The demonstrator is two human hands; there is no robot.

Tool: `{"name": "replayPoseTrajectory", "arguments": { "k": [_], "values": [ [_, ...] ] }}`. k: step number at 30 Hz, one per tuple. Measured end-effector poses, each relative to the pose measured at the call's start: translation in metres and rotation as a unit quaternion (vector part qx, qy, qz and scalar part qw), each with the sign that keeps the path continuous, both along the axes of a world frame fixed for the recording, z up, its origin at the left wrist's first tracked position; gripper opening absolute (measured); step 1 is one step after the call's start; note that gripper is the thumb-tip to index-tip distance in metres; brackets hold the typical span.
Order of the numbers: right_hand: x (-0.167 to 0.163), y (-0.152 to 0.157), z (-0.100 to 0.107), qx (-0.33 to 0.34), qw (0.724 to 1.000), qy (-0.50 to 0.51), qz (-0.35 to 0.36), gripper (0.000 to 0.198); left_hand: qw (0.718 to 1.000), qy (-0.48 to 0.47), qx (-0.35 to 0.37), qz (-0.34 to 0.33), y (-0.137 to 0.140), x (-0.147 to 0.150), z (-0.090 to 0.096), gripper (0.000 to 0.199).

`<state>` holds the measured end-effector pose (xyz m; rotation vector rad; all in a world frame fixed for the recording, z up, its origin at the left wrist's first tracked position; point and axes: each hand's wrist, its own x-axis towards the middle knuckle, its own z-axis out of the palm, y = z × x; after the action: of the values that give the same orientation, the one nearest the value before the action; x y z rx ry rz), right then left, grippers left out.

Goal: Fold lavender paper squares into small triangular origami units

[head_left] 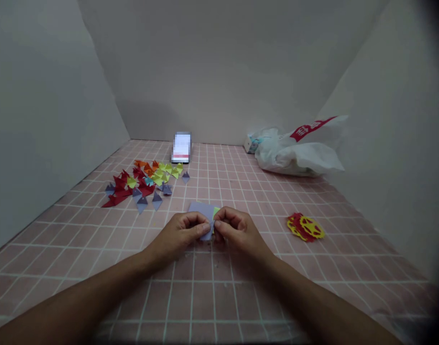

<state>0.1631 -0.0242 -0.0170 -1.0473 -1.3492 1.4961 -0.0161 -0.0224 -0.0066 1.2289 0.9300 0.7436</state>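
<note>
Between my two hands is a small piece of lavender paper [207, 235], pinched at both sides. My left hand [190, 229] is closed, thumb against the fingers, on its left part. My right hand [235, 227] pinches the right edge, fingers curled in. Just beyond them lie flat sheets, a lavender square [201, 208] on top with a bit of yellow-green paper [216, 211] showing beside my right fingers. My hands hide part of these sheets and most of the held paper's folds.
Many folded paper pieces [143, 184] in red, orange, yellow, blue and lavender spread at the left. A phone [181, 147] stands upright at the back. Red and yellow cut-out discs [305, 227] lie at the right, and behind them a white plastic bag [294, 153] beside a small box [251, 143].
</note>
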Motion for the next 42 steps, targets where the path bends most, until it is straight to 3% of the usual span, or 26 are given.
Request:
{"name": "replayPoseTrajectory", "arguments": {
  "k": [7,11,18,27,35,38,42],
  "values": [
    [-0.002,-0.002,-0.004,-0.019,0.999,0.035,0.008,0.020,0.999,0.028,0.034,0.001,0.001,-0.001,0.001,0.025],
    [0.000,0.000,-0.003,0.003,0.999,0.015,0.029,0.032,0.996,0.053,0.067,0.001,0.000,0.000,0.001,0.025],
    [0.002,0.000,-0.008,0.019,1.000,-0.024,0.008,0.030,0.987,0.102,0.124,-0.019,-0.001,0.001,0.004,0.025],
    [0.003,0.001,-0.001,0.050,0.997,-0.041,-0.038,0.028,0.984,0.102,0.143,0.036,-0.001,0.001,0.003,0.021],
    [0.002,-0.001,-0.003,0.083,0.995,-0.030,-0.047,0.032,0.951,0.161,0.257,0.065,-0.004,-0.001,0.004,0.020],
    [0.002,-0.002,-0.003,0.086,0.995,-0.029,-0.047,0.030,0.954,0.136,0.257,0.077,-0.004,0.000,-0.001,0.011],
    [0.001,-0.004,-0.003,0.116,0.991,-0.031,-0.053,0.028,0.958,0.089,0.252,0.107,-0.005,0.001,-0.004,0.016]
  ]
}}
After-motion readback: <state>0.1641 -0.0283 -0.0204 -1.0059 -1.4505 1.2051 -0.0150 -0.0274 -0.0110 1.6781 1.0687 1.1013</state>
